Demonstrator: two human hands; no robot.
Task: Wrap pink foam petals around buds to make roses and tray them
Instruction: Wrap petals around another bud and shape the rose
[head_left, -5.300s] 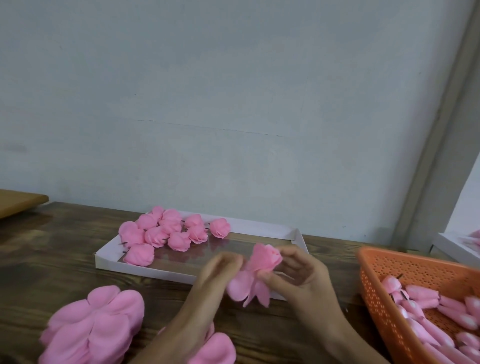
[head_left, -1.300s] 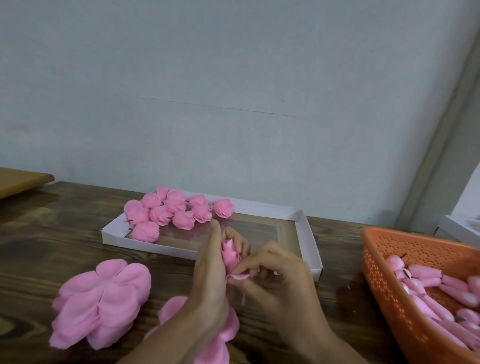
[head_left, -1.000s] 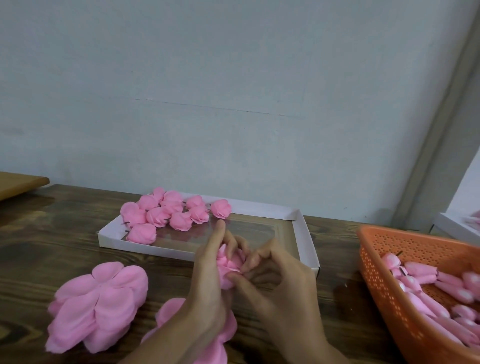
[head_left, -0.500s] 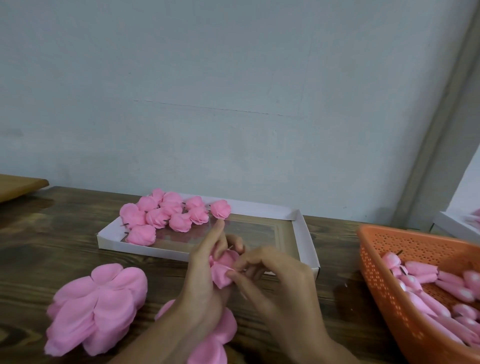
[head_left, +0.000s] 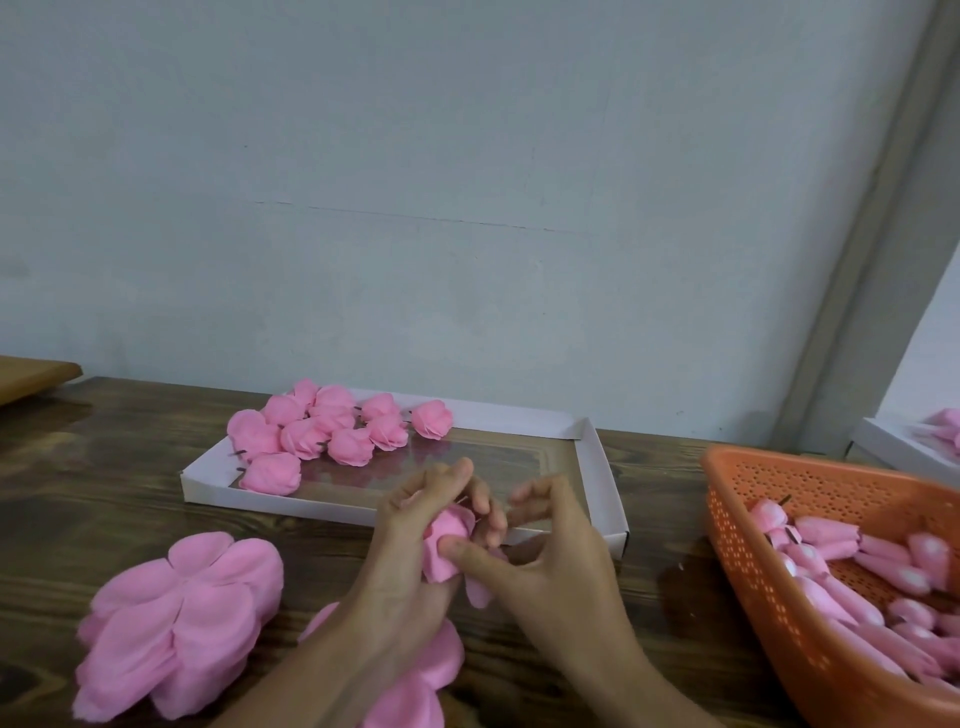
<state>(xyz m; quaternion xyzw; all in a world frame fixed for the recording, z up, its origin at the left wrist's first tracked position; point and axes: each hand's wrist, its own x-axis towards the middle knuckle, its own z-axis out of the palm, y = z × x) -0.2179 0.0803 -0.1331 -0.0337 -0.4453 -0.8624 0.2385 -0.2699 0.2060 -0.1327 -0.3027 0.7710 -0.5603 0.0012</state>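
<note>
**One rose half-wrapped, a tray part filled**

The left hand (head_left: 410, 525) curls round the unfinished rose (head_left: 449, 540) and holds it just above the table (head_left: 104, 493), at the near edge of the white tray (head_left: 597, 467). The right hand (head_left: 545, 561) presses its thumb on a petal to fold it against the bud, its other fingers loosely bent beside it. One petal flap hangs loose below, so by my reading this wrap is not closed yet.

About ten finished roses (head_left: 322, 431) lie bunched in the far left corner of the tray; most of its floor is bare. Plenty is left: an orange basket (head_left: 727, 519) on the right holds many buds (head_left: 841, 551), and a stack of petals (head_left: 176, 623) lies near left, with more petals (head_left: 415, 686) under the wrists.
</note>
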